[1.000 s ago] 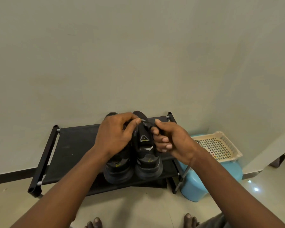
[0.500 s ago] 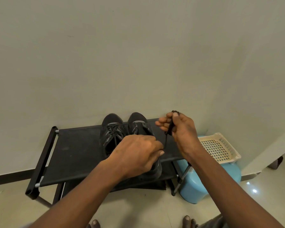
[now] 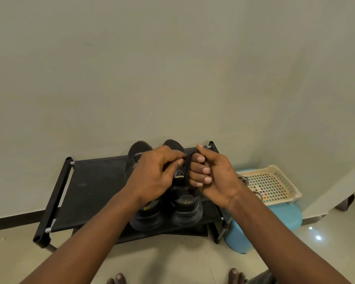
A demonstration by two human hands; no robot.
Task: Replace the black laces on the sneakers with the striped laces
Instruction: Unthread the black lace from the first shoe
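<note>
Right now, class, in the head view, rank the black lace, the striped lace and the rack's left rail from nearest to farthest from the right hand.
1. black lace: looped round fingers of the right hand.
2. striped lace: in the basket, right of the wrist.
3. rack's left rail: far left.

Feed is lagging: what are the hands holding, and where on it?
Black lace: looped round the curled fingers of the right hand; the left hand pinches it near the loop's top.

right hand: black lace looped round its curled fingers | left hand: pinches same lace | sneakers: side by side on shoe rack | striped laces: in cream basket
</note>
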